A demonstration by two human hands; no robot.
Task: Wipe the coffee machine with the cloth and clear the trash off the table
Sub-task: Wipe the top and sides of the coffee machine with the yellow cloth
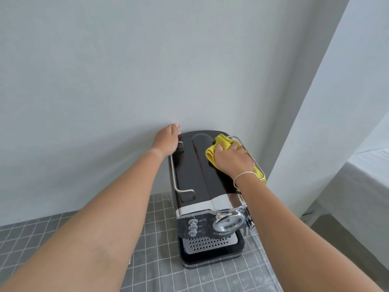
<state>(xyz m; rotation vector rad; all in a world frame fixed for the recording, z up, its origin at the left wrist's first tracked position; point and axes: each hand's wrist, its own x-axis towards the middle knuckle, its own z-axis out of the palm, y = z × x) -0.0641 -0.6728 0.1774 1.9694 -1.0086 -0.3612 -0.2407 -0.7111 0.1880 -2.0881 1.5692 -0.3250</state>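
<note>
A black and chrome coffee machine (195, 178) stands on the table against the wall. Its glossy black top carries a wire rail along each side. My left hand (167, 140) grips the machine's top left back corner, fingers curled over the edge. My right hand (232, 158) presses a bunched yellow cloth (223, 142) onto the right rear part of the top. One end of the cloth hangs past the right rail beside my wrist. No trash shows in this view.
A grey tablecloth with a white grid (160, 256) covers the table; its right edge runs close beside the machine. A pale wall (126, 70) rises directly behind. To the right stands a white draped surface (362, 178), with grey floor (336, 232) below.
</note>
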